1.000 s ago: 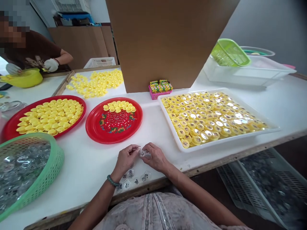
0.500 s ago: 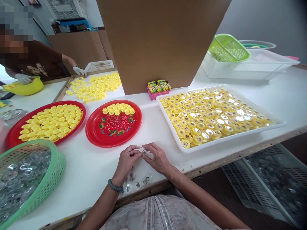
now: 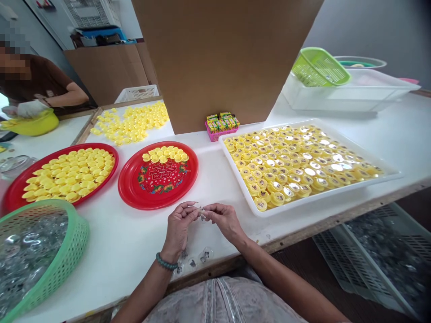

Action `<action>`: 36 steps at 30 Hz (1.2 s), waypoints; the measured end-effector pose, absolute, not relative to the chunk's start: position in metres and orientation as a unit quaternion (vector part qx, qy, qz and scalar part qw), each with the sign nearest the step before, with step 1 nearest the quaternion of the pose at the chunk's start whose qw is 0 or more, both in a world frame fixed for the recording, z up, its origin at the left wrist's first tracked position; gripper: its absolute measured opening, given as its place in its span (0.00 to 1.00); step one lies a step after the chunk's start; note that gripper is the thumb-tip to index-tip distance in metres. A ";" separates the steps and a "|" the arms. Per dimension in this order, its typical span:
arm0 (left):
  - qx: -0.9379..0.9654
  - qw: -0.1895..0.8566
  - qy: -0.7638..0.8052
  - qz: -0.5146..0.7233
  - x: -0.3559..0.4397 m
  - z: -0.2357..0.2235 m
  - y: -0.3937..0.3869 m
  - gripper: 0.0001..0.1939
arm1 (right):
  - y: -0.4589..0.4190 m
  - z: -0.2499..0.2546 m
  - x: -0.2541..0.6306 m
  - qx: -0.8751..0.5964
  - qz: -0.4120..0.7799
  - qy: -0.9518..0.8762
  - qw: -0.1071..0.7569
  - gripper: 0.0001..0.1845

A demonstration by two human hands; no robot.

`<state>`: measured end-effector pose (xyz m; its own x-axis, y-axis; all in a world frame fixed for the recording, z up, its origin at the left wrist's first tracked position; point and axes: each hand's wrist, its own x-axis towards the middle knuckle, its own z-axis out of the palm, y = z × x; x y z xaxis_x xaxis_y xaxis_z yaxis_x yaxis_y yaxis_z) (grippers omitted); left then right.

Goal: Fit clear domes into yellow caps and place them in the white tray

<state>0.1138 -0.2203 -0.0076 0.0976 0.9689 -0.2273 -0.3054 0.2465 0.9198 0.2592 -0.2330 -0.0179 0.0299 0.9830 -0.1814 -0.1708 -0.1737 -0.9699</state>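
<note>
My left hand (image 3: pixel 177 226) and my right hand (image 3: pixel 226 220) meet above the white table near its front edge, fingertips pinched together. Between them is a small clear plastic piece (image 3: pixel 202 213) with dark marks, mostly covered by the fingers. Several clear round discs with dark printed pictures (image 3: pixel 206 255) lie on the table just below my hands, partly behind my left wrist. Beyond my hands, a red tray with a flower pattern (image 3: pixel 133 190) holds a cluster of yellow round pieces (image 3: pixel 164 154) along its far side.
A white tray (image 3: pixel 240 188) of yellow pieces with picture discs lies right. Left are a second red tray (image 3: pixel 112 172) of yellow pieces and a green basket (image 3: pixel 79 237) of clear plastic parts. A cardboard panel (image 3: pixel 229 58) stands behind; a gloved co-worker's hands (image 3: pixel 32 109) are at a yellow bowl.
My right fingers have closed in towards my left fingertips and now pinch the small piece. The co-worker's outstretched hand has gone back from the loose yellow pieces to the bowl.
</note>
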 end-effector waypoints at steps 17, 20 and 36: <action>0.423 0.647 0.443 0.454 0.115 0.003 -0.223 0.12 | -0.236 -0.017 0.264 -0.419 0.540 -0.489 0.542 0.10; 0.527 0.585 0.459 0.411 0.106 0.007 -0.220 0.08 | -0.236 -0.017 0.267 -0.431 0.497 -0.541 0.524 0.08; 0.562 0.539 0.504 0.375 0.107 0.006 -0.221 0.09 | -0.234 -0.012 0.269 -0.456 0.439 -0.589 0.502 0.08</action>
